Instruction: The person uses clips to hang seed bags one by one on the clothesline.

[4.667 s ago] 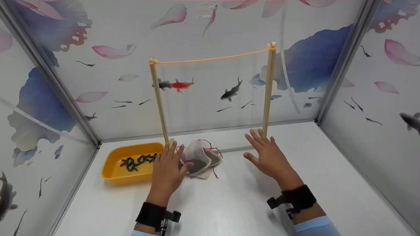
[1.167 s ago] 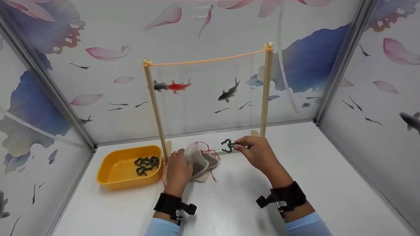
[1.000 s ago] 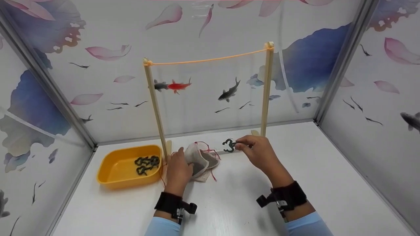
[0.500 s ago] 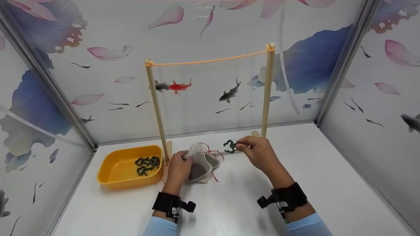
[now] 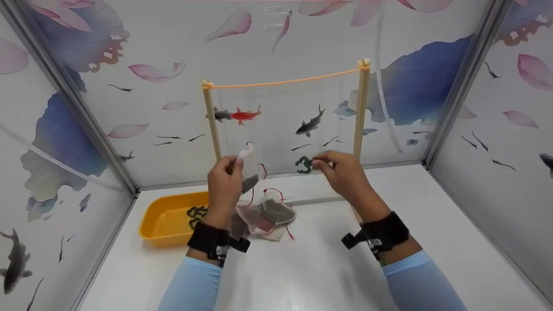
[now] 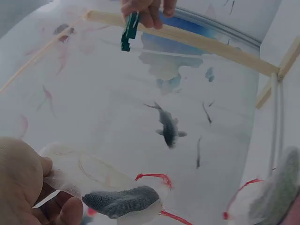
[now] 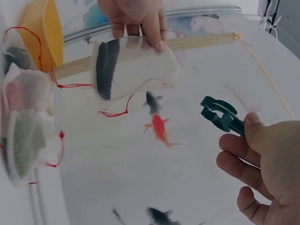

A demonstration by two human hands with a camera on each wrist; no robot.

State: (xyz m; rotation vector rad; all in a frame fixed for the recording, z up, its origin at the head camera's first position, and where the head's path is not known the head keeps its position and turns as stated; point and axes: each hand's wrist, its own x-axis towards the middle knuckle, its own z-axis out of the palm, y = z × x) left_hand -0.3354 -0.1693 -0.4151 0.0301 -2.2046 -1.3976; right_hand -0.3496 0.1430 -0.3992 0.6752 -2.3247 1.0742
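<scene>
My left hand (image 5: 222, 185) pinches a small white mesh drawstring pouch (image 5: 249, 170) by its top and holds it up in front of the left post. Dark grey filling lies at the bottom of the pouch (image 7: 108, 70), and red cords hang from it. My right hand (image 5: 345, 175) pinches a dark green plastic clip (image 5: 304, 165) between thumb and index finger, its hooked jaws toward the pouch. In the right wrist view the clip (image 7: 220, 114) is held by its handle end, apart from the pouch. An orange string (image 5: 281, 82) stretches above both hands between two wooden posts (image 5: 361, 112).
More pouches (image 5: 278, 211) with red cords lie piled on the white table (image 5: 293, 268). A yellow tray (image 5: 149, 220) with several green clips stands at the left, partly hidden by my left arm. Printed panels (image 5: 276, 142) enclose the back and sides.
From open hands at first, my right hand took a green clip and my left hand took a pouch from the pile. Over the last half second both hands rose with them.
</scene>
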